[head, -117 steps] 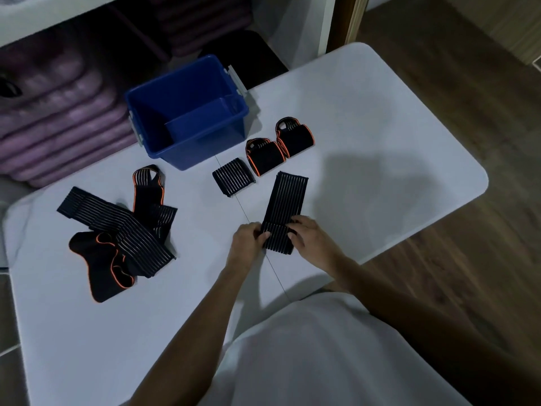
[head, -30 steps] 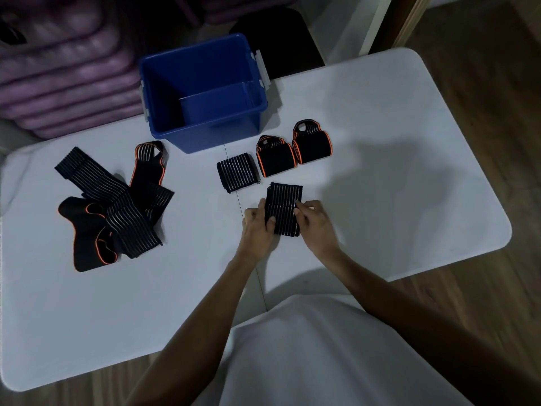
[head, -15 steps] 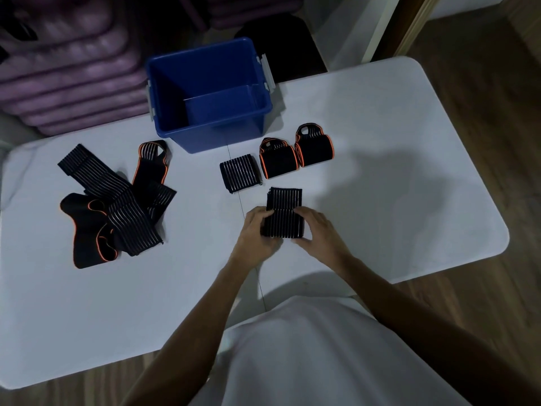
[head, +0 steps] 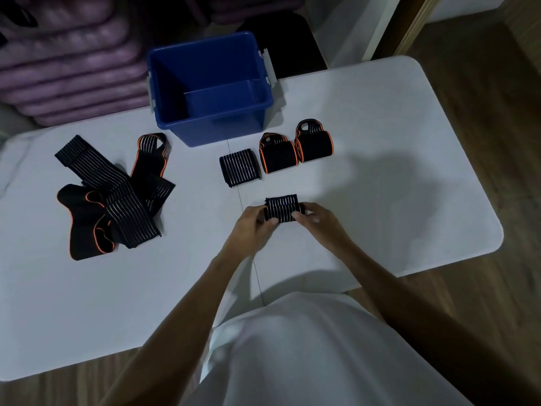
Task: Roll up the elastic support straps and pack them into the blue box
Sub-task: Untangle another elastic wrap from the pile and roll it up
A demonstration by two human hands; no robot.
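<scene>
A black striped elastic strap (head: 281,208), rolled into a short cylinder, lies on the white table (head: 395,159) between my hands. My left hand (head: 252,227) grips its left end and my right hand (head: 317,221) grips its right end. Beyond it sit three rolled straps: a striped one (head: 240,167) and two with orange trim (head: 278,153) (head: 313,142). The open blue box (head: 210,89) stands behind them, with nothing visible inside. At the left lies a pile of unrolled black straps (head: 111,191) with orange edging.
Stacked purple mats (head: 67,63) fill the shelf behind the table. A dark object (head: 284,39) sits behind the box. Wooden floor (head: 483,83) lies to the right of the table's rounded edge.
The flat length of strap has been rolled away from me into a compact roll, and both hands moved with it. The camera view shifted slightly.
</scene>
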